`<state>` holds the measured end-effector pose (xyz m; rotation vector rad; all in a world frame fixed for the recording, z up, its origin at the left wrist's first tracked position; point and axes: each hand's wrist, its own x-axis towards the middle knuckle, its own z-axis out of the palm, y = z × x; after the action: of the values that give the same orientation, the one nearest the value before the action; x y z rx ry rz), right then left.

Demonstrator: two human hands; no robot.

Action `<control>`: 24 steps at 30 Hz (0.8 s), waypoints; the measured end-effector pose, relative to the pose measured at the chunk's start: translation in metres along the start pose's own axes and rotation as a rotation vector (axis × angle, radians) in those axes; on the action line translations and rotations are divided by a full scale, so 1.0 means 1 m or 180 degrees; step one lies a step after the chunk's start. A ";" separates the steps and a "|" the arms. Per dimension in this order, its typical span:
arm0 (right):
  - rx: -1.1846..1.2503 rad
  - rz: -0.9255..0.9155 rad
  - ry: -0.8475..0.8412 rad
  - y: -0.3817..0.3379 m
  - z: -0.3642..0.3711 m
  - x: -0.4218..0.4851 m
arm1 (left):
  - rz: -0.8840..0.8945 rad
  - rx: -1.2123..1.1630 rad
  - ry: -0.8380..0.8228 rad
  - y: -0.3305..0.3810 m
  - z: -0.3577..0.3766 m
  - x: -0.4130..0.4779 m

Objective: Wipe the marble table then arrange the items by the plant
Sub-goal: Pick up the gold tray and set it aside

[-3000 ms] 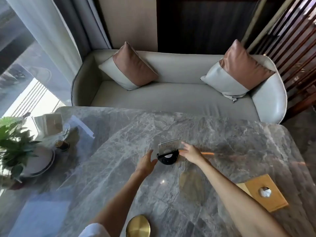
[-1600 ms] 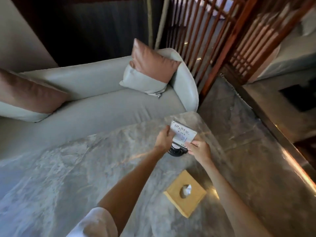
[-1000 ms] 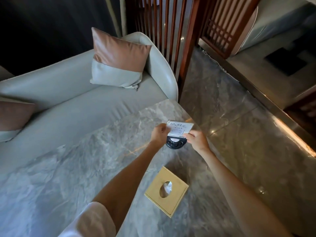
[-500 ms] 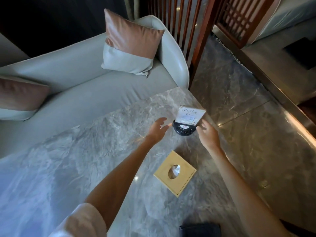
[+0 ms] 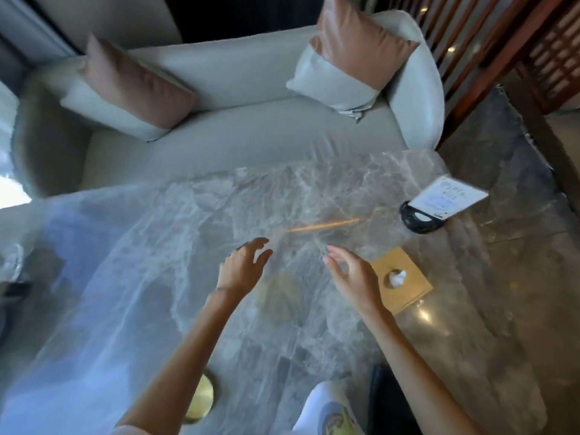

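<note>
Head view shows our marble table (image 5: 194, 233) filling the middle of the frame: grey with white veins, shiny, hard and surely too heavy to shift. Right of the middle lies the flat yellow tissue box (image 5: 401, 281); it looks light, so we would pinch its edges. At the right edge stands the card stand (image 5: 422, 219), a white card in a round black base; it could tip, so we would hold the base. Our left hand (image 5: 241, 268) and right hand (image 5: 354, 276) hover open, holding nothing.
</note>
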<state>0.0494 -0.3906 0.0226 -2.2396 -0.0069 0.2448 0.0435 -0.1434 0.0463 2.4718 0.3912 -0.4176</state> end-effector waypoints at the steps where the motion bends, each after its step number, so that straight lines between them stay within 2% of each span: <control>1: -0.0002 -0.0064 -0.0071 -0.012 0.015 -0.009 | -0.0117 -0.0020 0.0080 -0.018 -0.009 -0.015; 8: -0.0155 -0.0179 -0.0852 -0.065 0.126 -0.086 | -0.1106 -0.0062 0.0386 -0.160 -0.041 -0.134; 11: -0.0295 -0.0145 -0.1139 -0.071 0.170 -0.118 | -0.1548 -0.0203 0.0425 -0.214 -0.034 -0.176; 14: -0.0404 0.0012 -0.1337 -0.064 0.212 -0.147 | -0.1763 -0.0585 0.0467 -0.253 -0.012 -0.202; 18: -0.0284 0.0396 -0.1387 -0.052 0.248 -0.178 | -0.1996 -0.1312 0.0195 -0.275 0.026 -0.217; 24: -0.0119 0.0884 -0.1463 -0.050 0.277 -0.211 | -0.1984 -0.1701 -0.0144 -0.285 0.056 -0.224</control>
<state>-0.2034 -0.1644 -0.0716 -2.1699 0.0538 0.9109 -0.2758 0.0045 -0.0566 1.7820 1.1051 -0.5306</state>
